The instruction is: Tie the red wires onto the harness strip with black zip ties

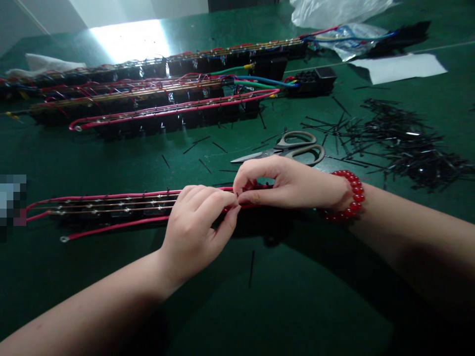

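Both hands meet over a long black strip assembly (pixel 122 203) with brass-coloured rods and red wires running along it. My left hand (pixel 198 222) is closed in a pinch above its middle. From the right, my right hand (pixel 285 183) pinches at the same spot, thumb against fingers. Between the fingertips is a dark sliver that looks like a black cable tie, mostly hidden by the fingers. Small black ties ring the upper red wire (pixel 111 194). A lower red wire (pixel 118 228) ends in a ring terminal (pixel 64 239) at the left. The strip's right part is covered by my hands.
Scissors (pixel 293 148) lie just beyond my right hand. A heap of black cable ties (pixel 404 138) spreads at the right. Similar wired strips (pixel 174 111) lie across the back, near white paper (pixel 404 68) and a clear plastic bag (pixel 334 12). One tie (pixel 251 268) lies in front.
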`<state>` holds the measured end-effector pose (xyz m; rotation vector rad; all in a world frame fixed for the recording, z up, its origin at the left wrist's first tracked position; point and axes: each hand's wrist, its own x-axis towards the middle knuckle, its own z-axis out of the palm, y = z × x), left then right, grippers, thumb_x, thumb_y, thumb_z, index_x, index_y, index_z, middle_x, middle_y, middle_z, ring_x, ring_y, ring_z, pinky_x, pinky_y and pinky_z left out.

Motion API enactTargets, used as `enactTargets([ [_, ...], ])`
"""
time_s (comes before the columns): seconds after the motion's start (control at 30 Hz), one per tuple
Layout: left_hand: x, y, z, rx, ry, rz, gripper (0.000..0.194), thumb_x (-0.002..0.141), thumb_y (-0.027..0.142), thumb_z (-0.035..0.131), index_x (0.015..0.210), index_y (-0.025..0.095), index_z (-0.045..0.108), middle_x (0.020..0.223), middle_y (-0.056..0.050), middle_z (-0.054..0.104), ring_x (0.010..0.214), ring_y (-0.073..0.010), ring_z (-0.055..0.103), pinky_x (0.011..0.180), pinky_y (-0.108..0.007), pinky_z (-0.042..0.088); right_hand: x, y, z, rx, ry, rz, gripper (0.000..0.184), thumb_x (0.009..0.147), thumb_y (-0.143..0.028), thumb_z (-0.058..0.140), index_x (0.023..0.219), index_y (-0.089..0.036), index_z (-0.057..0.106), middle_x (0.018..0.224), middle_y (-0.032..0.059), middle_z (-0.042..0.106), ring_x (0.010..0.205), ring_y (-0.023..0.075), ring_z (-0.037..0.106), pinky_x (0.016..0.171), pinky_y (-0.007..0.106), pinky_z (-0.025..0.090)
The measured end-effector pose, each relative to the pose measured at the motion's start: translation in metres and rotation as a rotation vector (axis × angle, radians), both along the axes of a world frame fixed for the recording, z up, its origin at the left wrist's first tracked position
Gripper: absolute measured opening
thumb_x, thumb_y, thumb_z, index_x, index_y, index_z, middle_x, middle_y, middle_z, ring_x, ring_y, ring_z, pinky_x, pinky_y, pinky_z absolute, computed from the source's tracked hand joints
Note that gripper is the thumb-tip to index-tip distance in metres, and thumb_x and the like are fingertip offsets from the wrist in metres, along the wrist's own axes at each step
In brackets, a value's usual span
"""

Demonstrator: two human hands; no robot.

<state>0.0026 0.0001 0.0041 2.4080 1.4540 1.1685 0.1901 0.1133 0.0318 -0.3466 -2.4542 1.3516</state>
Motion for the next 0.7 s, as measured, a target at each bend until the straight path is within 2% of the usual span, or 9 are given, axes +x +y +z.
enactTargets([
  [0.43,0.0003,-0.0002,0.0001,-0.02,0.007,0.008,0.003,0.093,0.017,0.059,0.094,0.02,0.061,0.088,-0.002,0.069,0.082,-0.0159,0.061,0.078,-0.033,0.048,-0.0004,-0.0009,0.0008,-0.02,-0.068,-0.091,0.018,0.091,-0.029,0.064,0.089,-0.012,0.068,0.085,0.0031,0.069,0.077,0.0119,0.06,0.069,0.024,0.047],
  [0.7,0.0003,0.0003,0.0005,-0.035,0.072,-0.005,0.007,0.093,0.016,0.059,0.098,0.018,0.063,0.091,-0.003,0.069,0.085,-0.0179,0.061,0.079,-0.035,0.046,-0.0007,-0.0001,0.0004,0.011,-0.053,-0.08,0.016,0.092,-0.027,0.063,0.088,-0.011,0.067,0.085,0.0029,0.068,0.078,0.0119,0.06,0.072,0.024,0.046],
])
